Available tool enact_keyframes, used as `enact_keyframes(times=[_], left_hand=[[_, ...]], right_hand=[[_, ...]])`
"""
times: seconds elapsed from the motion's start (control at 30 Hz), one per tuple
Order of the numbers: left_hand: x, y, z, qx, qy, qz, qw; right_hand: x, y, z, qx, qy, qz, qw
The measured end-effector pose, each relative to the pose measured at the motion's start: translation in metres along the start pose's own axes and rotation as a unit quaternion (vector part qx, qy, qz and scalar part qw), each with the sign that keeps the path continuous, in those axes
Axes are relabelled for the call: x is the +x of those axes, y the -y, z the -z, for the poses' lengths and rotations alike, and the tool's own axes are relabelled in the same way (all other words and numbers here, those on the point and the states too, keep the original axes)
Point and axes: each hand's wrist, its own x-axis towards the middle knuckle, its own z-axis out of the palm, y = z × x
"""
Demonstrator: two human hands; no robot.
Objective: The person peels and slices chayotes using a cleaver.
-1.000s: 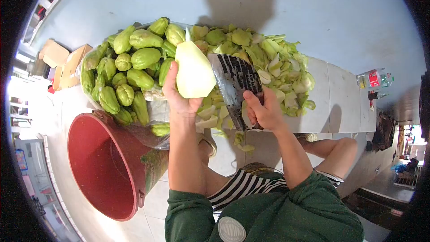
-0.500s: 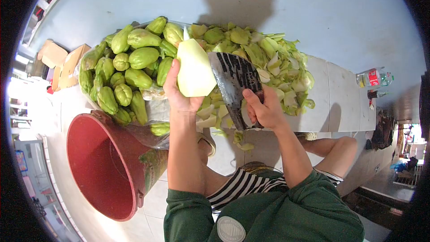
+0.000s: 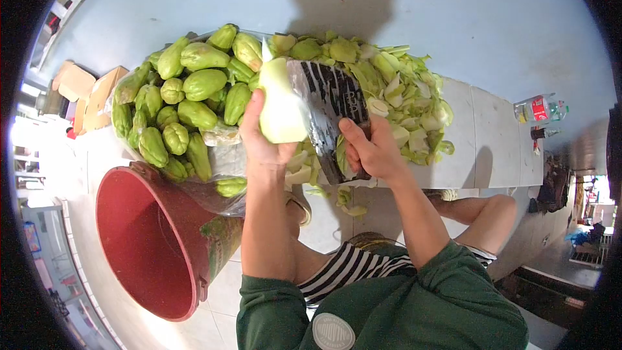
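A pale, peeled chayote point(image 3: 280, 105) is gripped in my left hand point(image 3: 264, 137), thumb along its left side. My right hand point(image 3: 374, 149) is closed round the handle of a broad dark cleaver point(image 3: 327, 100), its thumb laid on the blade's lower part. The blade's left edge meets the chayote's right side. Behind my left hand, unpeeled green chayotes point(image 3: 195, 84) are heaped on a plastic bag point(image 3: 228, 161). Behind the cleaver and to its right spreads a pile of green peelings point(image 3: 405, 100).
A red bucket point(image 3: 139, 246) lies tilted at the lower left, its mouth toward me. Cardboard boxes point(image 3: 97, 97) stand at the far left. A plastic bottle with a red label point(image 3: 539, 109) lies near the right end of the white tiled ledge point(image 3: 495, 136).
The cleaver has shifted left and slightly up, onto the chayote's right side. The chayote looks narrower now and turned a little. Both hands keep their grip.
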Motion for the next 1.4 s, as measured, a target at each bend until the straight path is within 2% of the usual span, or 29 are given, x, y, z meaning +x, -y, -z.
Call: enact_keyframes(times=[0.07, 0.2, 0.27, 0.33, 0.47, 0.7, 0.77, 0.83, 0.9, 0.97, 1.0, 1.07, 1.1, 1.13, 1.2, 1.23, 1.27, 1.33, 1.37, 1.4], left_hand=[[-0.001, 0.005, 0.000, -0.002, 0.012, 0.018, 1.000], [0.000, 0.010, -0.006, -0.005, -0.016, -0.007, 1.000], [0.000, 0.008, -0.006, 0.004, -0.014, -0.012, 1.000], [0.001, 0.007, -0.004, 0.026, -0.042, -0.002, 0.999], [0.001, 0.004, 0.002, 0.021, -0.017, 0.020, 0.999], [0.002, 0.014, -0.012, 0.079, -0.063, -0.057, 0.993], [0.005, 0.017, -0.011, 0.103, -0.067, -0.075, 0.990], [0.008, 0.018, -0.014, 0.235, -0.061, -0.140, 0.960], [0.007, 0.021, -0.030, 0.279, -0.076, -0.174, 0.942], [0.017, 0.024, -0.015, 0.409, -0.067, -0.281, 0.866], [0.020, 0.022, -0.011, 0.410, -0.067, -0.281, 0.865], [0.020, 0.020, -0.002, 0.382, -0.132, -0.239, 0.883], [0.019, 0.017, -0.016, 0.304, -0.160, -0.217, 0.914], [0.019, 0.016, -0.022, 0.303, -0.157, -0.218, 0.914], [0.017, 0.012, -0.027, 0.070, -0.139, -0.169, 0.973], [0.017, 0.010, -0.026, 0.086, -0.111, -0.173, 0.975], [0.017, 0.009, -0.025, 0.086, -0.111, -0.174, 0.975], [0.020, 0.010, -0.020, 0.099, -0.133, -0.241, 0.956], [0.027, 0.010, 0.002, 0.112, -0.145, -0.278, 0.943], [0.027, 0.009, 0.006, 0.113, -0.143, -0.276, 0.944]], right_hand=[[0.005, -0.001, 0.000, -0.004, 0.003, 0.016, 1.000], [0.010, 0.010, -0.006, 0.016, 0.006, 0.018, 1.000], [0.011, 0.008, -0.008, 0.066, 0.020, 0.004, 0.998], [0.010, 0.009, -0.007, 0.067, 0.024, 0.003, 0.997], [0.010, 0.010, -0.011, 0.028, 0.007, 0.000, 1.000], [0.011, 0.015, -0.010, 0.026, 0.012, 0.005, 1.000], [0.011, 0.019, -0.013, -0.024, -0.011, 0.030, 0.999], [0.012, 0.018, -0.014, -0.033, -0.017, 0.041, 0.998], [0.010, 0.017, -0.015, -0.043, -0.023, 0.050, 0.998], [0.008, 0.018, -0.017, 0.033, -0.007, 0.012, 0.999], [0.007, 0.019, -0.017, 0.034, -0.006, 0.013, 0.999], [0.002, 0.024, -0.015, 0.078, 0.032, -0.010, 0.996], [-0.001, 0.027, -0.013, 0.079, 0.030, -0.010, 0.996], [-0.002, 0.030, -0.010, 0.038, 0.007, 0.020, 0.999], [-0.004, 0.034, -0.010, -0.002, -0.015, 0.050, 0.999], [-0.006, 0.035, -0.014, -0.133, -0.070, 0.131, 0.980], [-0.009, 0.034, -0.018, -0.259, -0.124, 0.209, 0.935], [-0.011, 0.020, -0.025, -0.300, -0.123, 0.242, 0.915], [-0.012, 0.008, -0.028, -0.361, -0.116, 0.275, 0.884], [-0.015, 0.005, -0.034, -0.420, -0.108, 0.306, 0.847]])
